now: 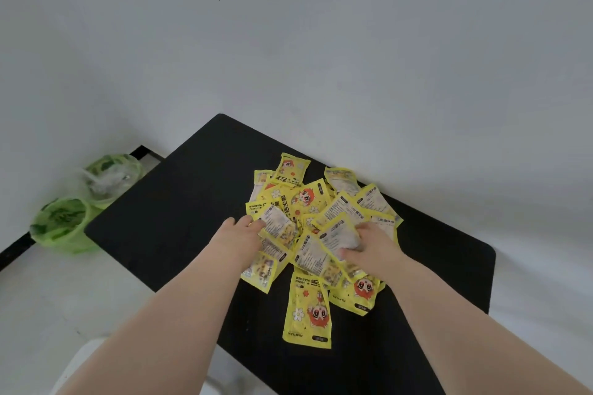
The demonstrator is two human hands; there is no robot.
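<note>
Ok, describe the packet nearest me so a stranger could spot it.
On the black table lies a pile of yellow packets. One packet juts from its near edge toward the camera. Unlike its overlapped neighbours it lies almost wholly uncovered, face up, showing a red-haired cartoon and a white flower.

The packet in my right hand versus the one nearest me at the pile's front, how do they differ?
The gripped packet shows its pale, text-printed back; the nearest packet shows its yellow cartoon front. The right hand holds the gripped packet atop the pile; the nearest packet lies untouched, flat on the black table. Both are yellow-edged hand warmers.
</note>
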